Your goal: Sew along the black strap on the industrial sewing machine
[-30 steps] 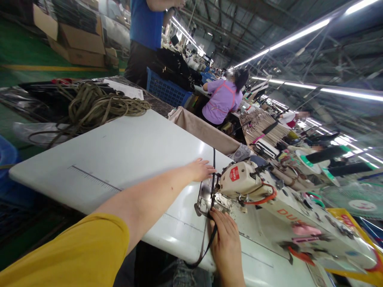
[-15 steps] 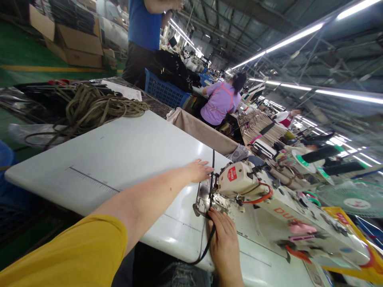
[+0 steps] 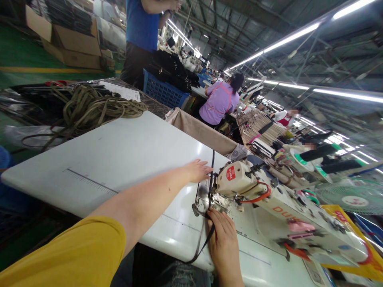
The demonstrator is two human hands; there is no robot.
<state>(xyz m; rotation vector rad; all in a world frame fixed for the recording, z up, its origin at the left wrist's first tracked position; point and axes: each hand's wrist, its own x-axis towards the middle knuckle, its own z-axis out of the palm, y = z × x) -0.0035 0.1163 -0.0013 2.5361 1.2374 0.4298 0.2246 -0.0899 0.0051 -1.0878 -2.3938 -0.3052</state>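
A narrow black strap (image 3: 205, 243) runs over the front table edge, across the metal plate and under the head of a sewing machine (image 3: 236, 179), then on behind it. My right hand (image 3: 223, 231) is closed on the strap just in front of the plate, with the thumb side hidden. Behind the presser foot, my left hand (image 3: 200, 170) lies with its fingers stretched out. Its fingertips reach the strap near the left side of the machine head. Whether they press on it is hard to see.
Khaki straps (image 3: 95, 103) lie heaped at the table's far left. A fabric-lined trough (image 3: 200, 129) borders the back edge. Thread cones (image 3: 320, 153) and a fan (image 3: 353, 199) stand right. Beyond are a blue crate (image 3: 164, 87) and co-workers.
The loose strap end in front of my right hand hangs slightly differently. Both hands stay nearly in place, and the whole view has shifted a little.
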